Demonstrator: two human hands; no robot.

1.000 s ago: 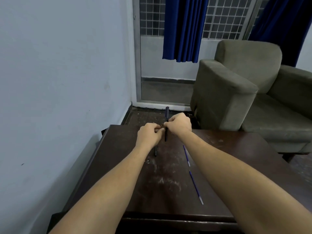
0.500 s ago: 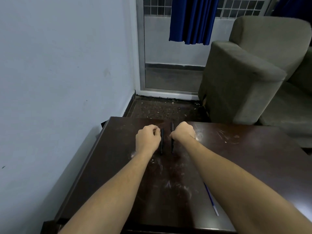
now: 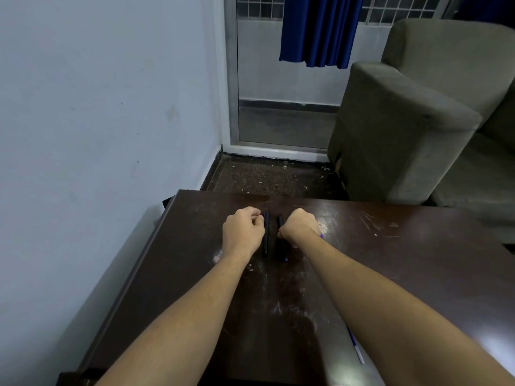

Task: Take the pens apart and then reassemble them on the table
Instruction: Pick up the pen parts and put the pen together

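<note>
Two dark pen barrels lie side by side on the dark wooden table (image 3: pixel 390 260), pointing away from me. My left hand (image 3: pixel 243 232) is curled with its fingertips pinching the far end of the left barrel (image 3: pixel 266 240). My right hand (image 3: pixel 300 226) is curled the same way on the right barrel (image 3: pixel 282 246). A thin blue refill (image 3: pixel 356 348) with a pale tip lies near the table's front, partly under my right forearm. A bit of purple, perhaps a second refill (image 3: pixel 321 235), shows beside my right wrist.
A pale wall runs close along the table's left edge. A grey-green armchair (image 3: pixel 404 129) stands beyond the far right corner. A glass door with a blue curtain (image 3: pixel 319 32) is straight ahead. The tabletop is scratched and dusty.
A second ago both hands were joined on an upright pen near the far edge. They have since separated and lowered, each with a dark barrel now flat on the table. The view has tilted down.
</note>
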